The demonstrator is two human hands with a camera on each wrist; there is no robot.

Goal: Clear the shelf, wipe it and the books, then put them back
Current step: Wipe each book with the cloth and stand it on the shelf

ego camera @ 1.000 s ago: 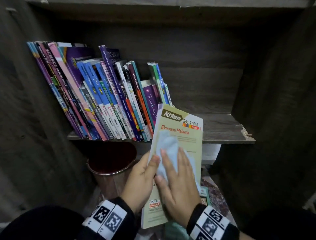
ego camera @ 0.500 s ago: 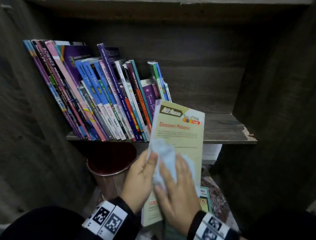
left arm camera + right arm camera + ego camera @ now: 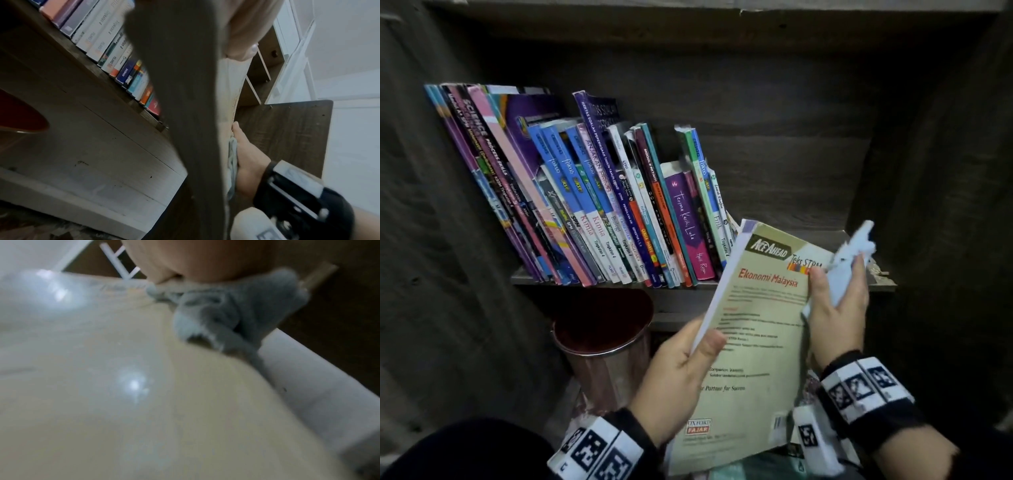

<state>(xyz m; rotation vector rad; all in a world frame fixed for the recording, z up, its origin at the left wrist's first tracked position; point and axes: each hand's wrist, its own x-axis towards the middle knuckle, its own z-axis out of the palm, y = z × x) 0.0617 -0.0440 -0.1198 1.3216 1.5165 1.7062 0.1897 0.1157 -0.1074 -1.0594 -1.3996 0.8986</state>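
Blurring cloth (image 3: 236, 308) beside glossy book (image 3: 102, 386)

The view is blurred. A pale cream book cover (image 3: 144, 402) fills most of the frame, glossy, with two bright spots of reflected light on it. A crumpled grey-blue cloth (image 3: 236, 308) lies against the cover's upper right part, pressed under the right hand (image 3: 205, 259), whose palm shows at the top edge. The book's white page edge (image 3: 308, 378) runs diagonally down the right side. Beyond it the background is dark brown, with white bars (image 3: 121, 261) at the upper left
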